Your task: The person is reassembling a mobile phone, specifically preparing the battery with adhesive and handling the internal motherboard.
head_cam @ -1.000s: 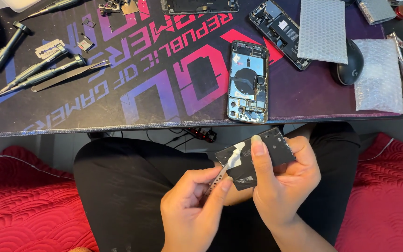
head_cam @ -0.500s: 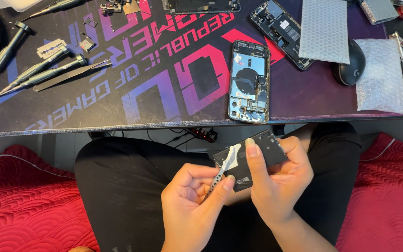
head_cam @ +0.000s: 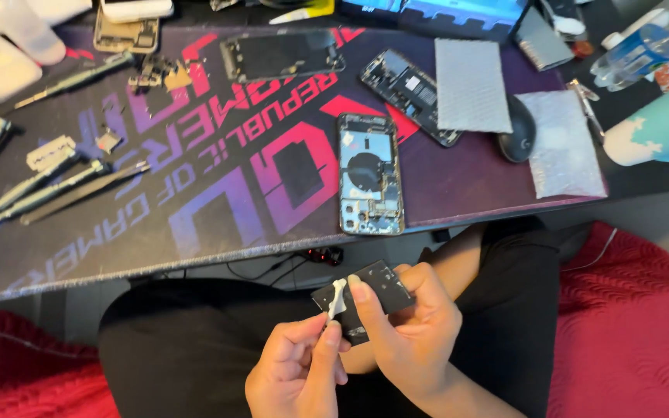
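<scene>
I see a tabletop (head_cam: 644, 190) under a dark desk mat (head_cam: 195, 193) with pink and purple lettering. Below it, a red textured rug (head_cam: 629, 325) spreads across the floor on both sides.

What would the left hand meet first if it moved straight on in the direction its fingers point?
The left hand points up and right; its fingertips already pinch the white strip on the black part that the right hand holds. So probably that part first, though depth is unclear.

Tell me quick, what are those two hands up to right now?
Right hand grips black flat part. Left hand pinches white strip on it. Opened phone lies on desk mat. Nothing blocking.
</scene>
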